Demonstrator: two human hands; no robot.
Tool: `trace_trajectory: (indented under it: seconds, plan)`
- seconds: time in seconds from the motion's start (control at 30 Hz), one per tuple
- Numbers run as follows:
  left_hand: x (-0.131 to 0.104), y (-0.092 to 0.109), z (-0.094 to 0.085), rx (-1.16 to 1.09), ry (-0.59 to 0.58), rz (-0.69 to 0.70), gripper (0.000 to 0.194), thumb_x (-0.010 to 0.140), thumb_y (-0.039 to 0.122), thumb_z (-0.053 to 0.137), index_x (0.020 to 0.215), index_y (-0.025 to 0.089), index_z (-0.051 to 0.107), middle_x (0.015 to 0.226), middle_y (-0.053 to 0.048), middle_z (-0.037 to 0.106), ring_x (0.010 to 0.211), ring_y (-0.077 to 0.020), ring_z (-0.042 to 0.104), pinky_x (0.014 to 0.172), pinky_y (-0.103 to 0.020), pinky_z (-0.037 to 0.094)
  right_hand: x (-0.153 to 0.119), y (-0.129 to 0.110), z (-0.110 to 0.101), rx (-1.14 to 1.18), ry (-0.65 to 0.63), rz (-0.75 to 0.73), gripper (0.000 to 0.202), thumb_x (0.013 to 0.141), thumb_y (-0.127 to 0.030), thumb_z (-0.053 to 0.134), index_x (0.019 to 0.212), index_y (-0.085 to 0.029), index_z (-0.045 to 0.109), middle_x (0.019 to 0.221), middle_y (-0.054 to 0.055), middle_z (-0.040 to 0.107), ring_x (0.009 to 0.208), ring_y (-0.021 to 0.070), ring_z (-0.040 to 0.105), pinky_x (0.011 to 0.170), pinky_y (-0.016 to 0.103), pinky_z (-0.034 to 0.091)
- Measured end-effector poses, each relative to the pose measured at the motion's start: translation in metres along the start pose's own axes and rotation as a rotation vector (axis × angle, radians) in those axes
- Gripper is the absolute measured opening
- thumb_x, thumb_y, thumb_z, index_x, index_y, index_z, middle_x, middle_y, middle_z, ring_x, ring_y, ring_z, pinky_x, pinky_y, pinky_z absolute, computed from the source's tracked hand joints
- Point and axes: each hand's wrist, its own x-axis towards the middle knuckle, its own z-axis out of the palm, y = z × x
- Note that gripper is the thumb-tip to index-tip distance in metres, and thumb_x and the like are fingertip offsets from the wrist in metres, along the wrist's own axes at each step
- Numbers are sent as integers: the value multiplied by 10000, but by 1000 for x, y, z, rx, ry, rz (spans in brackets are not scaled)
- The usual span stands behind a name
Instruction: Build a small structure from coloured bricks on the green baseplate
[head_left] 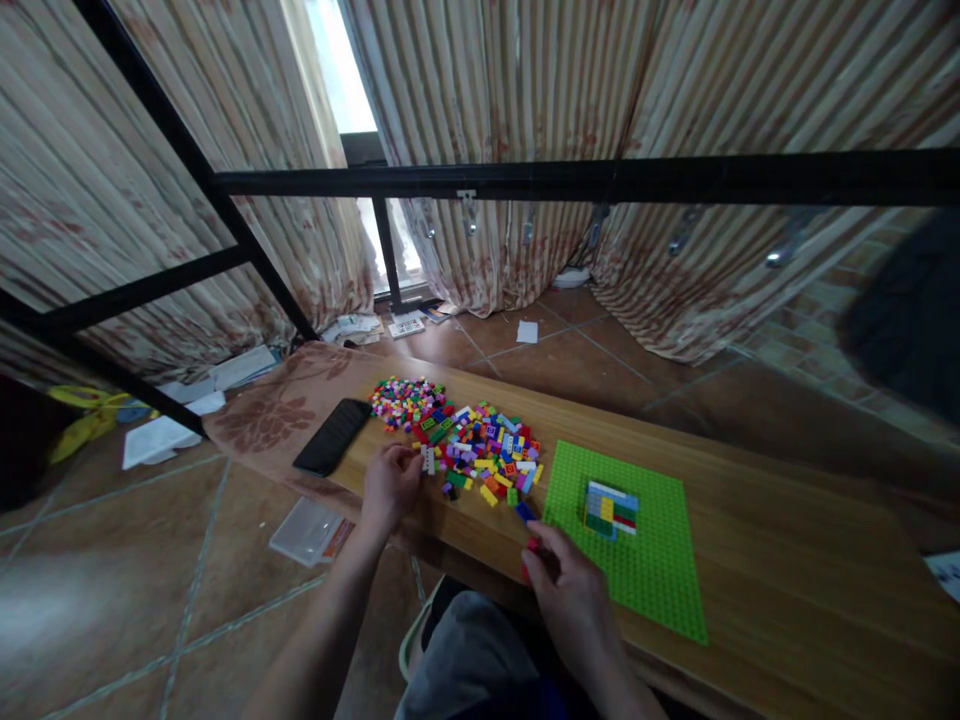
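Observation:
My left hand (393, 482) is at the near left edge of the brick pile (487, 445), its fingers closed on a light grey toy brick (429, 459). Between the thumb and fingers of my right hand (564, 570) is a red brick (532, 546), partly covered by them. A dark blue brick (524, 512) lies just beyond those fingertips. To the right, a green baseplate (656, 590) carries a small low build (609, 509) of blue, white, yellow, green and red bricks.
A heap of tiny coloured pieces (405, 400) and a black phone (332, 437) lie on the left of the wooden bench (787, 560). A clear plastic box (309, 530) is on the floor below. Black metal bars (525, 180) run beyond the bench, before curtains.

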Motion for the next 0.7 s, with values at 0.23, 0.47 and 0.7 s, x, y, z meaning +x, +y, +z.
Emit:
trace_trajectory:
  seconds: [0.23,0.47,0.7]
  plan:
    - [7,17,3,264,-81,3,196,779,280,562,716,139,684,1022,-127,652,1001,-235,589,884,-318,432,25,-3,35,-246,47,-301,270,856,-151,473,1091,-202,596,959,65,673,847,192,646,739,312,520]
    - [11,21,5,335,-103,26,186,759,197,533,685,121,685,942,-134,667,932,-241,603,844,-319,435,34,-3,48,-505,12,-464,305,856,-96,491,1135,-185,578,905,75,651,849,233,597,702,350,497]
    - [12,25,5,400,-99,33,193,778,191,514,741,110,685,967,-156,657,924,-270,598,824,-351,444,36,3,45,-508,62,-514,236,896,-126,464,1079,-196,597,928,75,630,890,233,560,750,361,475]
